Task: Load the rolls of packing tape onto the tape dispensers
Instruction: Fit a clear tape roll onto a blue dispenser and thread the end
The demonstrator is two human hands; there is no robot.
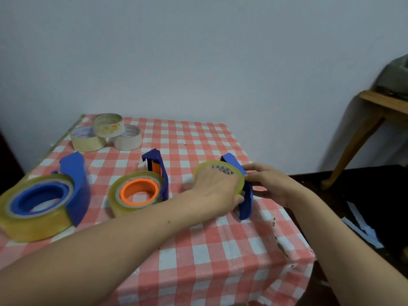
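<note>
Three blue tape dispensers lie on the checked tablecloth (198, 250). The left dispenser (76, 186) carries a big yellowish tape roll (33, 219). A clear roll on an orange hub (136, 193) sits in the middle dispenser (161, 171). At the right, my left hand (215, 191) lies over a yellowish tape roll (220, 170) and presses it against the right dispenser (246, 204). My right hand (268, 183) grips that dispenser from its right side. The hub under the roll is hidden.
Three spare pale tape rolls (107, 134) are stacked at the table's far left corner. A wooden table leg (353, 146) stands at the right, over a dark floor with paper scraps (362, 230). The wall is close behind the table.
</note>
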